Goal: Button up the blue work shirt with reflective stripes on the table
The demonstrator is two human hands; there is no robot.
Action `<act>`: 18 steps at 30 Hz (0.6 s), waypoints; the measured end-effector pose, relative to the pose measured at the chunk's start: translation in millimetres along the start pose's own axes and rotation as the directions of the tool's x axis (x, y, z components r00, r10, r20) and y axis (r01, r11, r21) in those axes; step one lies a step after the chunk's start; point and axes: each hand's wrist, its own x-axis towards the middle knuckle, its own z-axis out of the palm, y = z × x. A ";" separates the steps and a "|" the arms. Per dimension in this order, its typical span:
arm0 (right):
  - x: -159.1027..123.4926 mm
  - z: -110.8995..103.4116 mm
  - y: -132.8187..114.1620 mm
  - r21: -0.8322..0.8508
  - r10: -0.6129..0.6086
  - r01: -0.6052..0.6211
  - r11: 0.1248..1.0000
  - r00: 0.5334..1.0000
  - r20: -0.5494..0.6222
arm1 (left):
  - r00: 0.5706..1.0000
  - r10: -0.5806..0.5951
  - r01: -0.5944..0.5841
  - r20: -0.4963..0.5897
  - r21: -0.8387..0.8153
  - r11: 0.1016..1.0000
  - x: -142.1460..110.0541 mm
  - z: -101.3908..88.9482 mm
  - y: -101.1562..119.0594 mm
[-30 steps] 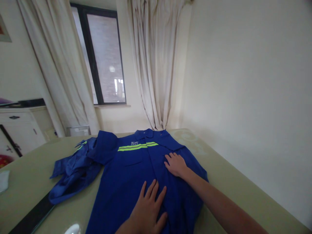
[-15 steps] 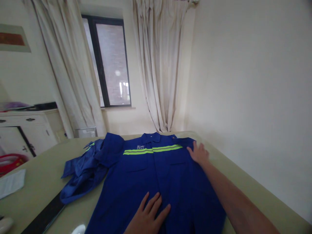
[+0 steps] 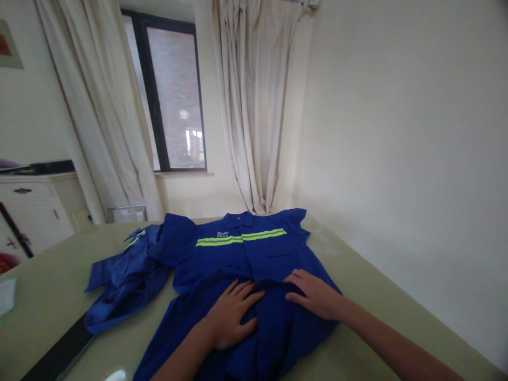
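A blue work shirt with a yellow-green reflective stripe across the chest lies front up on a pale green table. My left hand rests flat on the shirt's middle, fingers spread. My right hand lies flat on the cloth just to the right of it, fingers stretched toward the left. Both hands press on the fabric and hold nothing. The cloth is wrinkled between and below them.
A second crumpled blue garment lies to the left of the shirt. A dark strip runs along the table's near left. A white cabinet stands at left; curtains and a window are behind. A wall is close on the right.
My right hand came back from the shirt's far right shoulder to its middle. My left hand slid forward up the shirt, and the cloth bunched up beneath both hands.
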 end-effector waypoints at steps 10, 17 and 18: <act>-119.2 -37.7 17.9 0.154 0.249 -0.218 0.964 0.944 -0.217 | 0.963 -0.198 0.205 -0.184 0.018 0.979 -9.3 22.3 7.7; -105.6 -43.4 -35.1 0.124 0.192 -0.170 0.978 0.960 -0.202 | 0.955 -0.271 0.274 -0.120 0.008 0.962 -24.2 40.8 41.4; -94.3 -37.6 -47.9 0.108 0.149 -0.134 0.985 0.978 -0.146 | 0.971 -0.218 0.217 -0.098 -0.015 0.976 -26.8 39.4 45.8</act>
